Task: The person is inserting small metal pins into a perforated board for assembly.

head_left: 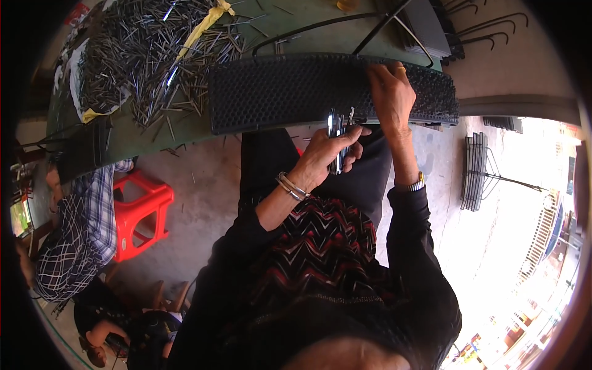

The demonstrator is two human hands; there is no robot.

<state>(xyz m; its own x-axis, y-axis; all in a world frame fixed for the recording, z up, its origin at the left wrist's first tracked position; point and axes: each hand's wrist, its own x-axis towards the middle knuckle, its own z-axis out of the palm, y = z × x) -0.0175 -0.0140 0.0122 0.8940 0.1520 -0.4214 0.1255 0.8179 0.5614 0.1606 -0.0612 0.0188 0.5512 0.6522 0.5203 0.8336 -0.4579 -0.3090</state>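
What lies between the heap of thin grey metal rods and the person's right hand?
In the head view, a long stretch of the black honeycomb-textured panel lies between the heap and the right hand.

From here, slim silver metal rods (pixel 335 145) look glossy, smooth. Long black honeycombed rack (pixel 283 92): matt, rough; plastic or metal, can't tell. Heaped grey metal sticks (pixel 154 58): mostly dull, few glints. Red four-legged stool (pixel 145 203): smooth, glossy plastic. Grey floor (pixel 197 228): matt, concrete-like.

I could pass over the black tray (pixel 277 92), left of the right hand (pixel 393 97); a heap of metal rods (pixel 166 68) obstructs beyond its left end, black bars (pixel 381 26) along its far edge.
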